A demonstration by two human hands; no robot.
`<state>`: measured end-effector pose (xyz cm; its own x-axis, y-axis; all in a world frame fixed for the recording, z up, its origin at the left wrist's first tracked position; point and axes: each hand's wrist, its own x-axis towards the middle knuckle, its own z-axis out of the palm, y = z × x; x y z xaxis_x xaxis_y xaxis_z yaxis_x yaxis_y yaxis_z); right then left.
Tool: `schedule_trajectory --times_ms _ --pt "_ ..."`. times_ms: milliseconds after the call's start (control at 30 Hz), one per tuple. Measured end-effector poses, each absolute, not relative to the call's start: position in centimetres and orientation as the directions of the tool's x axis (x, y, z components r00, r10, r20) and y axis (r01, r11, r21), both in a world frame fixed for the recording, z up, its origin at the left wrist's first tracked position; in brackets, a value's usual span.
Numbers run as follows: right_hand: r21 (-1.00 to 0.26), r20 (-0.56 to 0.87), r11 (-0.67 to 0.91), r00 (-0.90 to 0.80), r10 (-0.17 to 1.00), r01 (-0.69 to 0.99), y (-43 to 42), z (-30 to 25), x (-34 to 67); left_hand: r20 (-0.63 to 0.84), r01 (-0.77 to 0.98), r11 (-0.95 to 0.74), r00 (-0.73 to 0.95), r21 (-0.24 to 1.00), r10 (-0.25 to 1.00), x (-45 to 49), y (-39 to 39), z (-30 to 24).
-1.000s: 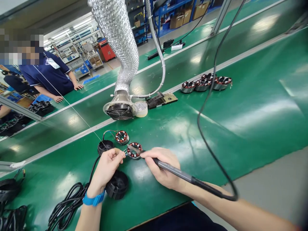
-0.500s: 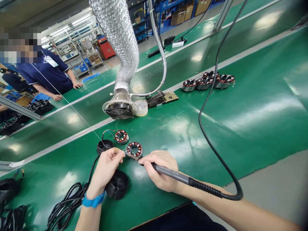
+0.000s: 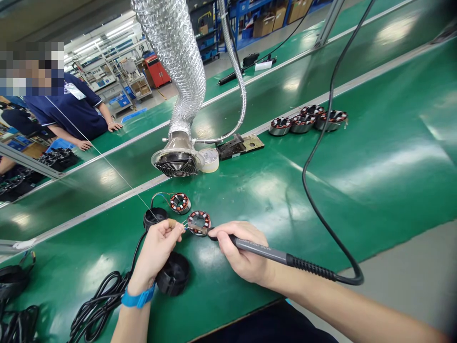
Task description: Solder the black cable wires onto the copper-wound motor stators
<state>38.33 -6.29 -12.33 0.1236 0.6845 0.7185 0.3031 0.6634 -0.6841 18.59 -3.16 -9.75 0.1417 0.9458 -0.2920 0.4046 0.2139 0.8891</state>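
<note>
My right hand (image 3: pixel 243 252) is shut on a soldering iron (image 3: pixel 262 250), and its tip lies across the lower part of a copper-wound motor stator (image 3: pixel 199 223). My left hand (image 3: pixel 156 251) pinches thin wires or solder at the stator's left side, and a blue wristband (image 3: pixel 138 297) circles that wrist. A second stator (image 3: pixel 179 203) with coloured leads lies just beyond. Black round plastic housings (image 3: pixel 155 217) (image 3: pixel 173 274) sit on either side of my left hand, with a coiled black cable (image 3: pixel 96 305) below it.
A foil extraction hose (image 3: pixel 171 62) ends in a fan nozzle (image 3: pixel 176 163) beyond the work. Nearby are a white roll (image 3: pixel 209 160), a metal fixture (image 3: pixel 240 146) and several stators (image 3: pixel 307 120). The iron's black cable (image 3: pixel 317 181) loops right. A co-worker (image 3: pixel 64 105) stands across the green belt (image 3: pixel 357 190).
The iron tip has moved from just below the stator back onto its lower part. My left hand has stayed nearly still, and the view has shifted slightly.
</note>
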Motion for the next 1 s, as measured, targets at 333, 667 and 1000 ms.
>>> schedule_trajectory --times_ms 333,667,1000 --pt "-0.674 0.726 0.658 0.136 0.674 0.335 -6.2 -12.1 38.4 -0.297 0.408 0.218 0.138 0.886 0.945 18.4 -3.0 -9.9" --pt "-0.663 0.739 0.672 0.15 0.656 0.329 -6.0 -12.3 38.3 -0.306 0.384 0.235 0.137 0.893 0.942 18.6 -3.0 -9.8" --pt "-0.632 0.768 0.692 0.164 0.619 0.348 -5.3 -12.8 38.8 -0.355 0.392 0.235 0.268 0.889 0.896 16.1 -3.0 -9.7"
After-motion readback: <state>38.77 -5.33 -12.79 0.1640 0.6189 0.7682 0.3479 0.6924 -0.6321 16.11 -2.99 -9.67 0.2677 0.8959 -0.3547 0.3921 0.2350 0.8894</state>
